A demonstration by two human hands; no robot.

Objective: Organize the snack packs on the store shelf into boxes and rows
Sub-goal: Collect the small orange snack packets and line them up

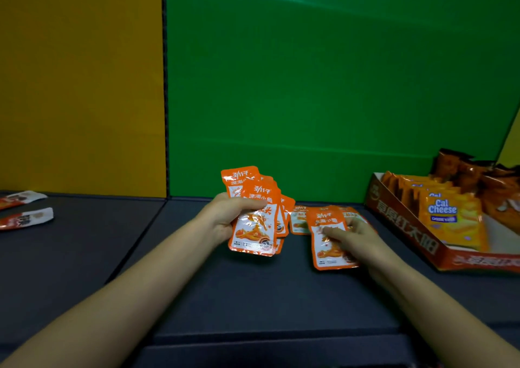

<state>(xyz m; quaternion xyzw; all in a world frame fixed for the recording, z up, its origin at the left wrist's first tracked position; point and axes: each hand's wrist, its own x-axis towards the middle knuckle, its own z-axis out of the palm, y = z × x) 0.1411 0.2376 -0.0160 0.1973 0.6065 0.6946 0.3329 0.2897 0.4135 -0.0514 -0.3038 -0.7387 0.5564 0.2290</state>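
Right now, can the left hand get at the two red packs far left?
Probably not to grasp: the left hand is full, gripping an orange stack, though nothing lies between it and the red packs.

Fanned stack of orange snack packs (254, 221) held upright, single orange pack (332, 241) beside it, more packs (299, 221) flat on shelf

The light is dim and flat, and its source cannot be told. The green panel (323, 86) and yellow panel (78, 86) look heavily saturated, with faint pale streaks across the green, while the dark shelf (197, 297) stays murky and shows only weak shadows. The orange packs (254, 218) carry a slight sheen; the single orange pack (329, 241) beside them is blurrier. Everything is soft. Toward the edges the box (408, 241) and forearms (112, 297) stretch and smear.
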